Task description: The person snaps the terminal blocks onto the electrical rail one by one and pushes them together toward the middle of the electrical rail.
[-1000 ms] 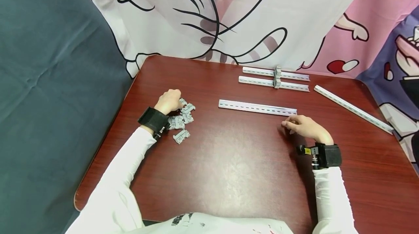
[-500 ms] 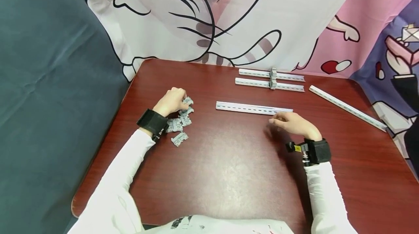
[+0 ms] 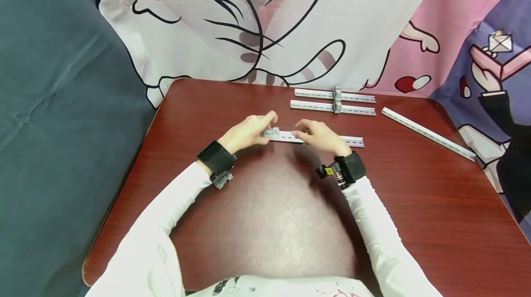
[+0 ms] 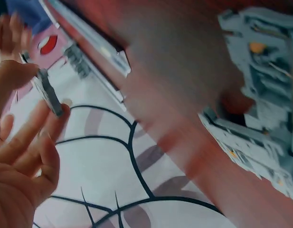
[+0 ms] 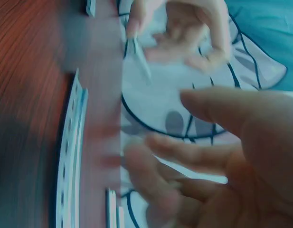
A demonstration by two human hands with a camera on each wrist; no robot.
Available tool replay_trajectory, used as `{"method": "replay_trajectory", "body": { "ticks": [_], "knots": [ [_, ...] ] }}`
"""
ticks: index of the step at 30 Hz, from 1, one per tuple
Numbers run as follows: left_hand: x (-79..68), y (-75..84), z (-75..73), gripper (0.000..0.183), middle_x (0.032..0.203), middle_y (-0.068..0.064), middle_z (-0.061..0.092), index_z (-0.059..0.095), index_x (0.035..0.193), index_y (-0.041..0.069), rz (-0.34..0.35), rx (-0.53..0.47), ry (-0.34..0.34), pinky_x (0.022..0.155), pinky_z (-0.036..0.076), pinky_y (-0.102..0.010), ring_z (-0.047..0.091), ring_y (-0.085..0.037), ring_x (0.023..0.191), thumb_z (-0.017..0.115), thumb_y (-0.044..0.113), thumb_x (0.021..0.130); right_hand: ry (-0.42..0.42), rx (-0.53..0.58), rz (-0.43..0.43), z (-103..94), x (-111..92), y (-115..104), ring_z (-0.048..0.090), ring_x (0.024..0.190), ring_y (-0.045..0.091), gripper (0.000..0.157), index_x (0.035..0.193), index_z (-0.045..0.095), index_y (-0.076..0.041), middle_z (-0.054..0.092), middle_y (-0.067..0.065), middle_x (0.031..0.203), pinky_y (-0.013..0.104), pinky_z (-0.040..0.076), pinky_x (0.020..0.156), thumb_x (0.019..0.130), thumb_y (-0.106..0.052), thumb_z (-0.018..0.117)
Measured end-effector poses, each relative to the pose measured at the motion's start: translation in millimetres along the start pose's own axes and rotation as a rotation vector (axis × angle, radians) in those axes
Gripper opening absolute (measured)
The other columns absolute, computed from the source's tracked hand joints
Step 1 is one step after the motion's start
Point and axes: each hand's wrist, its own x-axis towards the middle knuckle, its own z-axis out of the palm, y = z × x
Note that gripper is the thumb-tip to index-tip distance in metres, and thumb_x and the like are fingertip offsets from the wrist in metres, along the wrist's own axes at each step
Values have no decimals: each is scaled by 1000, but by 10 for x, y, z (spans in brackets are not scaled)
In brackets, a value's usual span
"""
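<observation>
My left hand (image 3: 249, 133) pinches a grey DIN-rail terminal block (image 3: 272, 133) between thumb and fingers. In the left wrist view that terminal block (image 4: 50, 92) is seen edge-on, off the table. From the head, it overlaps the left end of the nearest slotted metal DIN rail (image 3: 286, 136). My right hand (image 3: 321, 136) hovers over this rail's middle, fingers loosely bent and apart, holding nothing. The right wrist view shows the rail (image 5: 69, 156) lying below the right hand (image 5: 231, 147). Loose terminal blocks (image 4: 272, 61) lie near my left wrist, mostly hidden from the head camera.
Two parallel rails (image 3: 311, 105) at the back carry grey blocks (image 3: 337, 99) near their middles. Another rail (image 3: 427, 133) lies slantwise at the right. A printed cloth (image 3: 199, 52) hangs behind the table's (image 3: 249, 223) far edge.
My left hand has left the pile of terminal blocks and moved right, bringing one block over the rail. My right hand has moved left from the rail's right end to its middle.
</observation>
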Motion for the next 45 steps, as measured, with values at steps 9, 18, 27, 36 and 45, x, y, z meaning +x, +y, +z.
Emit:
{"method": "replay_trajectory", "body": {
  "ticks": [9, 18, 27, 36, 45],
  "knots": [
    [72, -31, 141, 45, 99, -8, 57, 50, 114, 7, 224, 136, -1, 70, 50, -29, 59, -20, 73, 74, 3, 77, 47, -68, -38, 188, 423, -229, 46, 61, 11, 17, 77, 71, -7, 60, -2, 65, 24, 38, 59, 87, -20, 72],
    [-7, -164, 232, 31, 93, -5, 57, 57, 103, 8, 235, 358, 99, 67, 43, -33, 56, -19, 77, 74, 14, 77, 76, -27, 113, 306, 526, -270, 46, 52, 8, 16, 65, 67, -9, 55, -4, 56, 22, 37, 54, 80, -11, 69],
    [-99, -232, 253, 8, 94, 1, 72, 72, 92, 15, -42, 323, -201, 77, 49, -43, 63, -24, 97, 67, 19, 86, 107, 121, 247, 485, 547, -278, 69, 53, 12, 12, 85, 65, 1, 72, 17, 80, 22, 52, 52, 84, -10, 62],
    [-83, -143, 197, 15, 113, -5, 65, 71, 98, 14, -88, 314, -324, 89, 47, -49, 55, -31, 121, 59, 20, 93, 114, -17, 270, 467, 627, -355, 72, 58, 20, 18, 78, 70, -2, 72, 10, 67, 22, 48, 55, 87, -16, 63],
    [-55, -113, 198, 14, 114, -7, 64, 67, 89, 11, -177, 254, -394, 95, 44, -49, 52, -30, 122, 57, 20, 94, 113, -59, 260, 525, 696, -361, 70, 54, 22, 22, 67, 72, -2, 67, 7, 54, 19, 42, 46, 84, -13, 63]
  ]
}}
